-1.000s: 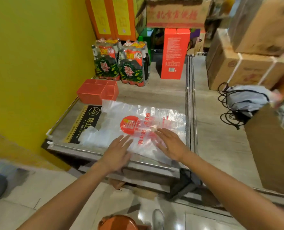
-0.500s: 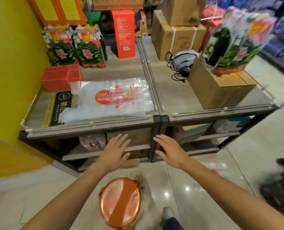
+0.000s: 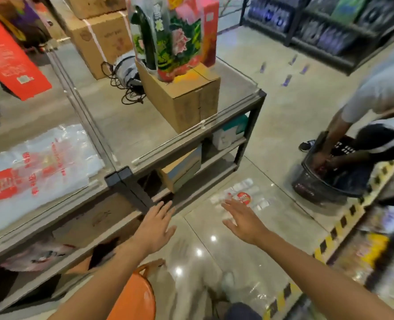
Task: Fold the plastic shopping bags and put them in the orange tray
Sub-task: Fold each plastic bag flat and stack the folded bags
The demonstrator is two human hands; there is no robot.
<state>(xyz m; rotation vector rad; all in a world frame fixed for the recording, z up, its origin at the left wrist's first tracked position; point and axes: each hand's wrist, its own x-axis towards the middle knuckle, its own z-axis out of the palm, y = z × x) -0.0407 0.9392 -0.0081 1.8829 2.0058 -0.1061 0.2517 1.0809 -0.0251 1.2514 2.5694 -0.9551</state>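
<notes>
Two plastic bags are in view: one spread flat on the left shelf top (image 3: 53,204) at nine o'clock (image 3: 36,167), and a second bag (image 3: 242,196) lying on the tiled floor (image 3: 272,112) just past the fingertips. Both hands are empty with fingers straight and spread — left hand (image 3: 158,225) by the black shelf corner, right hand (image 3: 243,220) reaching toward the floor bag, the two apart. One cardboard box (image 3: 186,100) stands at twelve o'clock; one orange stool (image 3: 136,296) sits at six. Another person at three o'clock bends over a black basket (image 3: 325,181).
</notes>
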